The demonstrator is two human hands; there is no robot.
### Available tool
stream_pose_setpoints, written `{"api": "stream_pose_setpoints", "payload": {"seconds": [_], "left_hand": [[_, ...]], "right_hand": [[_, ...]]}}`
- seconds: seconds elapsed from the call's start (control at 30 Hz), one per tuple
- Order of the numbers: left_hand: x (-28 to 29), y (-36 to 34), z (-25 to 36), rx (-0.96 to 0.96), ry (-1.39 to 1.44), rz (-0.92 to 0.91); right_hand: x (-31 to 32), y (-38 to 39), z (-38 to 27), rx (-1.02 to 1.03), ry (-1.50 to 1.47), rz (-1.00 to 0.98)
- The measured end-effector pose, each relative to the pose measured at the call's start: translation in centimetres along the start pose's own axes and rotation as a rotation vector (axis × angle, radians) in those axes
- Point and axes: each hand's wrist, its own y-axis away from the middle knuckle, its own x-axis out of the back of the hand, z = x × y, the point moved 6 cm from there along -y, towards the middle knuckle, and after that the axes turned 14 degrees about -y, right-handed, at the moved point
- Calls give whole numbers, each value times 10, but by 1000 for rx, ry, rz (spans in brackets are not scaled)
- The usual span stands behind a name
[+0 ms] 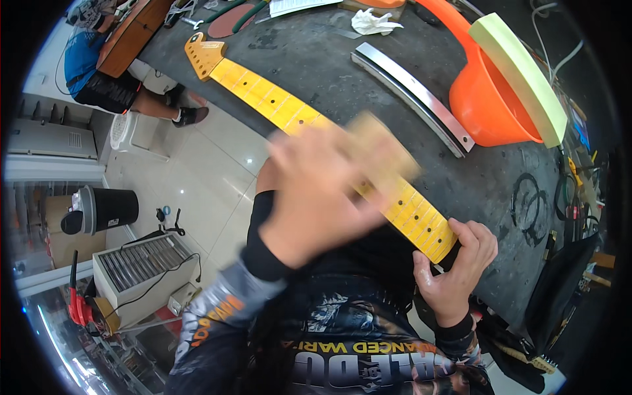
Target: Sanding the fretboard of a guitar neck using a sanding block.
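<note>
A yellow guitar neck (240,85) with dark dot inlays lies diagonally across my lap and the bench edge, its headstock (204,56) at the upper left. My left hand (316,197) is smeared by motion over the middle of the fretboard, against a blurred pale tan block (392,148); whether its fingers grip the block is unclear. My right hand (461,263) grips the body-end of the neck at the lower right, thumb on the near side and fingers on the far side.
The dark bench (500,178) holds a curved metal bar (415,99), an orange scoop (490,105), a pale green block (520,79), white tissue (372,23) and cables. At left, another person (89,66) works by a wooden object, near a stool, bin (108,210) and appliance.
</note>
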Motion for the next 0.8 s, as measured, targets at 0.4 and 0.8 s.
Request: {"api": "stream_pose_setpoints", "payload": {"seconds": [0.4,0.8], "left_hand": [[7,-8,-128,171,-239,169],[12,-11,-171,229,-241,202]], "right_hand": [[-1,-1,-6,32,31,8],[-8,0,-3,18,44,-3]]}}
